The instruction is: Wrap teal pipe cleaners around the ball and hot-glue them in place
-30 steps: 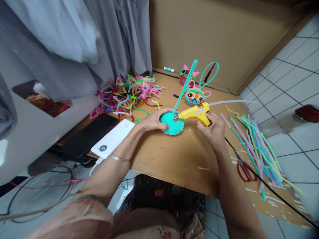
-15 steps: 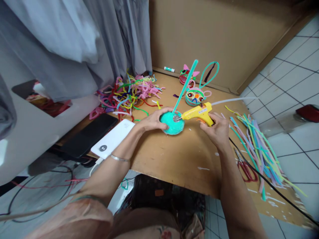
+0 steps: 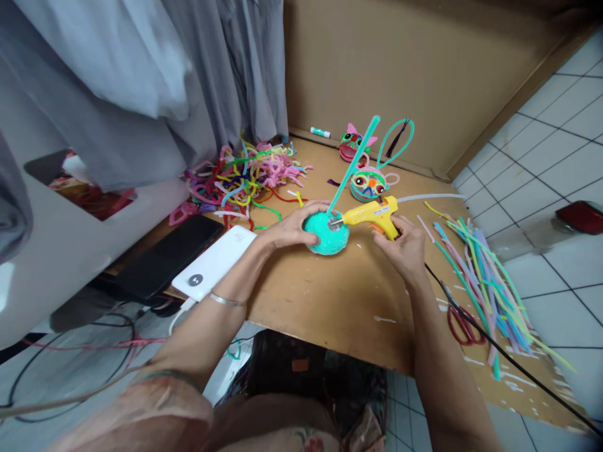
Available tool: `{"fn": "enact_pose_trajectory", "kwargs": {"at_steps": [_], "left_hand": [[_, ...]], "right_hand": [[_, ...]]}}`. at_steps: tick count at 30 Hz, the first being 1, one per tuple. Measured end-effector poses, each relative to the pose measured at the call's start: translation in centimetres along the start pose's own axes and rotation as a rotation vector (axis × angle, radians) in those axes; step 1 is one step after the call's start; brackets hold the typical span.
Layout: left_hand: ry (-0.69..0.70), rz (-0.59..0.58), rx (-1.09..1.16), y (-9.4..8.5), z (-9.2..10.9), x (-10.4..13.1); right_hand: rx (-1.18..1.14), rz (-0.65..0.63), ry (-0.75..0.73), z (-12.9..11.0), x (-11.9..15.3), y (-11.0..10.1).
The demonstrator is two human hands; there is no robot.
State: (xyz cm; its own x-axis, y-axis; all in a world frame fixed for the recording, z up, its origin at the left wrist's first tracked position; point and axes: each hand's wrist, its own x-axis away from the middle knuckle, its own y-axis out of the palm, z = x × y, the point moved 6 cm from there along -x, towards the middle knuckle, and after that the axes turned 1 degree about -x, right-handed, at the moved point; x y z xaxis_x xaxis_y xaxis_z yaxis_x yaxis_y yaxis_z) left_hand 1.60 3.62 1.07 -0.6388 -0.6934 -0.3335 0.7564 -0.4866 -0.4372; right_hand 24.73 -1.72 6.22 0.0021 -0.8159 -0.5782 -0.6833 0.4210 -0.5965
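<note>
My left hand (image 3: 298,227) is closed around the left side of a turquoise ball (image 3: 330,243) wound from pipe cleaner, with a small gap in its coils near the top. A straight turquoise pipe cleaner (image 3: 354,162) sticks up from the ball, leaning right. My right hand (image 3: 403,243) grips the handle of a yellow hot glue gun (image 3: 370,213). The gun's metal nozzle points left into the gap, at or very close to the surface; contact I cannot tell. A pale glue stick (image 3: 428,198) juts from the gun's back.
Behind the ball sit two decorated animal-face pieces (image 3: 368,186). A heap of coloured pipe cleaners (image 3: 254,172) lies back left, by a white power bank (image 3: 214,262) and a black phone (image 3: 169,256). Straight pipe cleaners (image 3: 490,282), red-handled scissors (image 3: 464,325) and the gun's black cord (image 3: 509,355) lie right.
My right hand and the glue gun have shifted slightly left, and the glue stick's rear end sits lower. The upright pipe cleaner leans a little more to the right. My left hand barely moves.
</note>
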Motion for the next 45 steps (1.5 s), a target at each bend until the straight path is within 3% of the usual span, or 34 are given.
{"fn": "enact_pose_trajectory", "kwargs": {"at_steps": [5, 10, 16, 20, 23, 25, 27, 30, 32, 34, 36, 39, 42, 45], "left_hand": [[-0.03, 0.011, 0.014, 0.1, 0.2, 0.2], [-0.128, 0.064, -0.039, 0.7, 0.3, 0.1], [-0.047, 0.187, -0.178, 0.7, 0.8, 0.0], [0.021, 0.205, -0.165, 0.6, 1.1, -0.1], [0.014, 0.209, -0.156, 0.6, 1.1, -0.1], [0.004, 0.213, -0.155, 0.7, 1.1, -0.1], [0.006, 0.216, -0.16, 0.7, 1.2, -0.1], [0.026, 0.214, -0.172, 0.9, 1.5, -0.1], [0.043, 0.216, -0.169, 0.9, 1.7, -0.1], [0.051, 0.22, -0.159, 0.8, 1.8, -0.1], [0.042, 0.225, -0.152, 0.8, 1.6, -0.1], [0.033, 0.218, -0.162, 0.7, 1.4, -0.2], [0.047, 0.202, -0.16, 0.8, 1.7, -0.2], [0.051, 0.193, -0.133, 0.8, 2.0, -0.2]], "right_hand": [[-0.001, -0.003, 0.092, 0.6, 0.0, 0.0], [0.157, 0.088, 0.358, 4.0, 0.0, -0.9], [0.509, -0.121, 0.538, 7.5, 1.0, 0.4], [0.669, -0.185, 0.486, 8.0, 1.8, 1.2], [0.723, -0.111, 0.341, 6.7, 1.9, 1.0], [0.608, -0.022, 0.204, 4.4, 1.4, 0.9], [0.348, 0.029, 0.062, 1.1, 0.7, 1.1], [-0.024, -0.026, -0.118, -4.7, -0.8, 2.1], [-0.126, -0.095, -0.206, -7.8, -1.8, 3.0], [-0.165, -0.125, -0.244, -9.3, -2.5, 3.5], [-0.213, -0.101, -0.195, -8.9, -2.9, 3.8], [-0.361, -0.057, -0.002, -6.1, -2.6, 4.1], [-0.526, -0.079, 0.183, -3.6, -1.6, 5.0], [-0.589, -0.096, 0.278, -2.9, -0.7, 5.4]]}}
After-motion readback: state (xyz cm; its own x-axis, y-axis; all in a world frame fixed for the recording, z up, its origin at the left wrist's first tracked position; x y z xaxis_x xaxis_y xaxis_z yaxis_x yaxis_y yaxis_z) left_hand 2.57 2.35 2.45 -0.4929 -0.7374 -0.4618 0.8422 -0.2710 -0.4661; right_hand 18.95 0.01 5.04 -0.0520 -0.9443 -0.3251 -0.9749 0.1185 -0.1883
